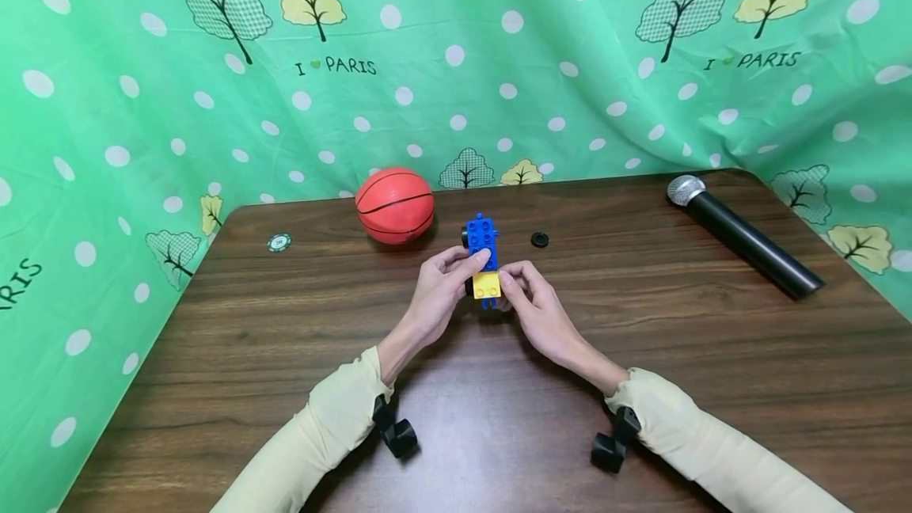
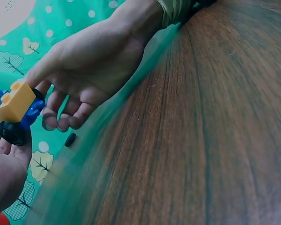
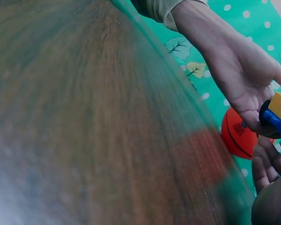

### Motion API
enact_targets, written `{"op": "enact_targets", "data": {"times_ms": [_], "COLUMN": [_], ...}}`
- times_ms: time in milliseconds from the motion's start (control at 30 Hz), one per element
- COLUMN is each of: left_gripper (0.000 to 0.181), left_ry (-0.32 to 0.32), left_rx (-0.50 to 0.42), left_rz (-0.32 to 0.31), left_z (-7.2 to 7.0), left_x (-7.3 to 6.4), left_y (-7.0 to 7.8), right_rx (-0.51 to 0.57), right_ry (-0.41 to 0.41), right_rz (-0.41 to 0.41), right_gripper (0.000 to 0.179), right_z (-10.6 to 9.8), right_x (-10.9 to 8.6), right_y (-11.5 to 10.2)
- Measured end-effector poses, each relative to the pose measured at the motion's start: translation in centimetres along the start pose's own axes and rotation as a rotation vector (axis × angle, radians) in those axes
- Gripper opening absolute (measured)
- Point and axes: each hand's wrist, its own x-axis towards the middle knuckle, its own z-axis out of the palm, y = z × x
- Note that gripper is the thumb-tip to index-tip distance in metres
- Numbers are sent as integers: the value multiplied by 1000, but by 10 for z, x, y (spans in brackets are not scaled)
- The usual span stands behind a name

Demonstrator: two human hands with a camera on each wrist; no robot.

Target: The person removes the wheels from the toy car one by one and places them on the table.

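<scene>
1. Grip, left: the left hand [image 1: 438,291] pinches the toy vehicle [image 1: 481,232], thumb flat on its blue top and fingers along its left side; the fingers have closed to the body's width.
2. Grip, right: the right hand [image 1: 537,311] pinches the vehicle's near right corner, thumb beside the yellow block [image 1: 487,285]. Exact fingertip contact is partly hidden.
3. Vehicle position: raised above the table [image 1: 613,299], about midway between its left and right edges and nearer its far edge than the bottom of the view.
4. Fitted parts: the yellow block sits on the near end of the blue body. A far left wheel [image 1: 465,237] and a near left wheel [image 2: 12,134] are on. A near right wheel [image 2: 38,94] shows at the right fingers; full seating cannot be confirmed.
5. Outstanding parts: the far right peg [image 1: 496,233] is bare. One loose wheel [image 1: 540,240] lies near the table's far edge, right of the vehicle. Assembly is judged mostly complete, with this wheel unfitted.
6. Surroundings: a red ball [image 1: 394,216] rests at the far edge, a chip [image 1: 279,243] near the far left corner, and a microphone [image 1: 755,245] slants from the far right corner along the right edge.
</scene>
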Motion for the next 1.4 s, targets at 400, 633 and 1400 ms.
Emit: {"op": "enact_targets", "data": {"times_ms": [400,633,1400], "left_gripper": [29,29,28], "left_ry": [-16,-24,-42], "left_rx": [44,147,20], "left_rz": [17,57,21], "left_z": [-2,0,1], "left_x": [0,-2,-3], "left_y": [1,4,-1], "right_rx": [-153,-284,-266], "right_ry": [66,88,41], "right_rz": [-85,-261,-270], "right_gripper": [16,7,5], "right_z": [1,0,-6], "right_x": [-1,0,3], "right_y": [2,9,9]}}
